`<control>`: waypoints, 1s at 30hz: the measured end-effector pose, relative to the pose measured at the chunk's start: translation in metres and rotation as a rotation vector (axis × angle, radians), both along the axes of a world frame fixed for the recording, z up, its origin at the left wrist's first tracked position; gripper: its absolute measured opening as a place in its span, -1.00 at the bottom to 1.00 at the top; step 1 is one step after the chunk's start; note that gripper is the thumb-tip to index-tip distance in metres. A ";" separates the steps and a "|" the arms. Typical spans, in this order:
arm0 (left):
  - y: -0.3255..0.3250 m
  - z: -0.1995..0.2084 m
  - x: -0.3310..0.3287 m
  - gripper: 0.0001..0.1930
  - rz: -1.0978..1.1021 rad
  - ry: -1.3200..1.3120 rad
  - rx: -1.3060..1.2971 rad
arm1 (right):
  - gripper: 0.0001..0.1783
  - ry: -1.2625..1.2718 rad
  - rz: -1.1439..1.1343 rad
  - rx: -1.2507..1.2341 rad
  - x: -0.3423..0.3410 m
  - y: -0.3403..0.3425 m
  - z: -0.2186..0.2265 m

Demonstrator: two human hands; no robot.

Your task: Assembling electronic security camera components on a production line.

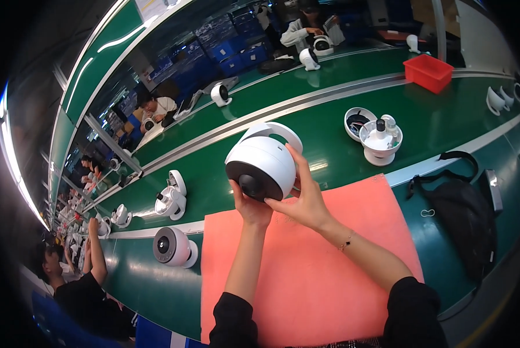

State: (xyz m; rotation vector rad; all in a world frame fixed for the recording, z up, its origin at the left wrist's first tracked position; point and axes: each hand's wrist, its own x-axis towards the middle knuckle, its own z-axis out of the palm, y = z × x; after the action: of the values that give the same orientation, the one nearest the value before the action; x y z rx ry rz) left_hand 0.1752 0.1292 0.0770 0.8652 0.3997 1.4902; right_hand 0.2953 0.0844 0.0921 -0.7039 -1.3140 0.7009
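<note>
Both my hands hold up a round white security camera [280,161] with a black front and a dark lens. Its curved white bracket rises at the back. My left hand [253,207] cups the unit from below, its thumb by the black face. My right hand [307,197] grips the right side, index finger up along the white shell and thumb near the lower edge of the lens face. Beneath my forearms lies a pink cloth mat [329,261]. To the left of the mat, a similar white camera [174,246] with a grey-black face rests on the green bench.
An opened camera housing [380,142] stands beyond the mat at right, near a red bin [428,73]. Partly assembled units [172,200] line the green conveyor at left. A black bag [457,214] lies right of the mat. Other people work at left and across the line.
</note>
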 end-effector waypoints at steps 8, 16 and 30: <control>0.004 0.012 0.026 -0.45 0.141 0.303 0.151 | -0.32 0.373 0.457 -0.549 0.044 0.039 -0.015; 0.035 -0.023 0.012 -0.13 0.738 0.913 0.464 | -0.20 1.237 -0.186 -0.397 0.149 0.084 -0.090; 0.100 -0.075 -0.056 -0.12 -0.052 0.263 -0.451 | -0.29 0.695 -0.218 -0.310 0.113 0.062 -0.035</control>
State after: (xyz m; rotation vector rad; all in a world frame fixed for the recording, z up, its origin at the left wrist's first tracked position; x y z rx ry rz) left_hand 0.1191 0.2288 0.0017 0.7009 0.8643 1.1739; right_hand 0.4084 0.1464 0.0571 -0.7443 -0.4903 0.8764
